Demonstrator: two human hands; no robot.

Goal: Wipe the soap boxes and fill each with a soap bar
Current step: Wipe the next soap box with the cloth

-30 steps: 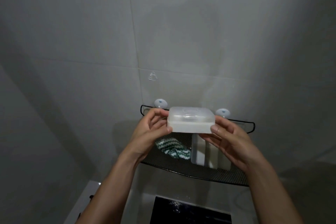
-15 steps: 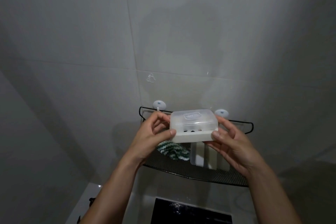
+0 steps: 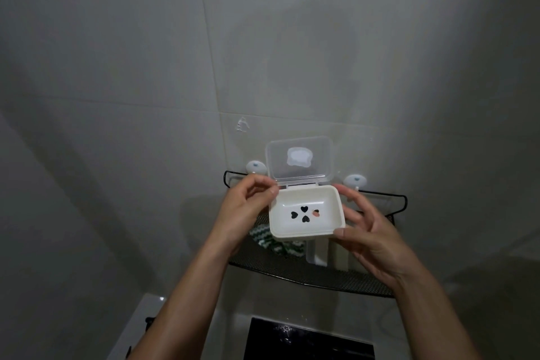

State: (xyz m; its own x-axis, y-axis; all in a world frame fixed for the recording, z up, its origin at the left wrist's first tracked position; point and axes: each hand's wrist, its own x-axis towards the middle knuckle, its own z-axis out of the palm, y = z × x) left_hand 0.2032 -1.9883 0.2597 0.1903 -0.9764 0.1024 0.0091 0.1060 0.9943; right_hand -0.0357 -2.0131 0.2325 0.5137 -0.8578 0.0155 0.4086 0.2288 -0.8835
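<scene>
I hold a white soap box (image 3: pixel 304 226) in front of the wall shelf, tilted toward me. Its clear hinged lid (image 3: pixel 299 161) stands open above the back edge. The tray inside holds no soap and shows heart-shaped drain holes. My left hand (image 3: pixel 248 210) grips the box's left side, thumb and fingers near the hinge corner. My right hand (image 3: pixel 368 231) holds the right side, thumb at the front right corner. A green and white striped cloth (image 3: pixel 277 244) lies on the shelf below the box, partly hidden by it.
A black mesh wall shelf (image 3: pixel 306 275) hangs from two white suction cups (image 3: pixel 355 181). A second translucent box (image 3: pixel 321 253) sits on it behind my hands. Grey wall tiles fill the background. A dark panel (image 3: pixel 306 342) in a white surface lies below.
The lid was closed a second ago; now it is swung up and open. The box has tipped toward me and dropped slightly, showing its inside.
</scene>
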